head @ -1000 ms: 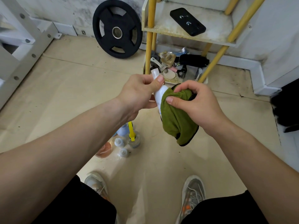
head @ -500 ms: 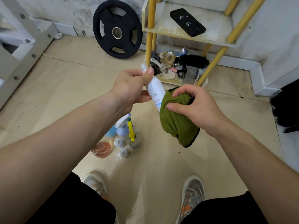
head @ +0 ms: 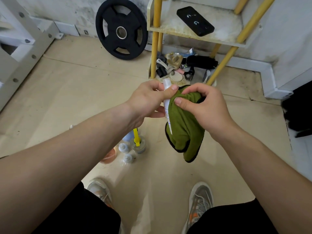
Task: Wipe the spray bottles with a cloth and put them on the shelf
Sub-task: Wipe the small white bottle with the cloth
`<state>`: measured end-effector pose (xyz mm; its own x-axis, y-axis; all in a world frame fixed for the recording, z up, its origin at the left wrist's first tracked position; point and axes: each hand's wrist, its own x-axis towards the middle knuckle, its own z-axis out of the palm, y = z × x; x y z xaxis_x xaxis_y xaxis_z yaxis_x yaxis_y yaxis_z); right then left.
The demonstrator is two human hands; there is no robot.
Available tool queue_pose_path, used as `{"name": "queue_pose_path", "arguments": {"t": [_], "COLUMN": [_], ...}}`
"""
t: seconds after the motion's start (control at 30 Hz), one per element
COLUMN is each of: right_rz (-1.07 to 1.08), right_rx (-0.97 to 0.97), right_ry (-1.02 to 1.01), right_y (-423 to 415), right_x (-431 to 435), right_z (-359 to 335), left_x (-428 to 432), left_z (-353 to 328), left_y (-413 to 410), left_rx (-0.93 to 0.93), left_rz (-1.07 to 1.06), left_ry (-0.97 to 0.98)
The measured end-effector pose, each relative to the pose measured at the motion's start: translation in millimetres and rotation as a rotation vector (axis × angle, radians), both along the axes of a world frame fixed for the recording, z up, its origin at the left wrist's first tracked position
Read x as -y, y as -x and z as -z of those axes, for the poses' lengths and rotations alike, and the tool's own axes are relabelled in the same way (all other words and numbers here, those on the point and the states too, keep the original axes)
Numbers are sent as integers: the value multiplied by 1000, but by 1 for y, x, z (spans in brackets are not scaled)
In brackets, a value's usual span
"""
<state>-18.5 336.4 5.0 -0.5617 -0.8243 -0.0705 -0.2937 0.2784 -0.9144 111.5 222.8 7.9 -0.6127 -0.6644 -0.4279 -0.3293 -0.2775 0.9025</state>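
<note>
The left hand (head: pixel 148 100) pinches a white bottle (head: pixel 166 98) near its top; its long axis runs near-vertical, cap end up. The right hand (head: pixel 202 107) clasps a green cloth (head: pixel 184 129) around the bottle's lower body, above the floor (head: pixel 84 85).

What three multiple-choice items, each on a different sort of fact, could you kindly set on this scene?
1. Where is the black device? A floor; B shelf; C a hand.
2. What colour is the cloth? A red; B white; C green.
3. What is the left hand doing? A gripping the white bottle; B hanging open; C touching the floor.
Answers: B, it lies on the shelf's board; C, olive green with dark edging; A, thumb and fingers curl round the bottle.
</note>
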Motion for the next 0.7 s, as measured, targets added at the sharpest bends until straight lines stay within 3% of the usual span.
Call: {"name": "queue_pose_path", "arguments": {"t": [0.17, 0.47, 0.7], "right_rz": [-24, -94, 11], "right_rx": [71, -241, -249], "right_ry": [-38, -119, -51], "right_y": [7, -9, -12], "right_x": [1, -2, 0], "right_z": [3, 0, 3], "left_x": [16, 14, 1], "left_z": [-9, -6, -2], "left_y": [-3, -3, 2], "left_rx": [51, 149, 134], "left_rz": [-89, -176, -112], "left_ry": [59, 118, 224]}}
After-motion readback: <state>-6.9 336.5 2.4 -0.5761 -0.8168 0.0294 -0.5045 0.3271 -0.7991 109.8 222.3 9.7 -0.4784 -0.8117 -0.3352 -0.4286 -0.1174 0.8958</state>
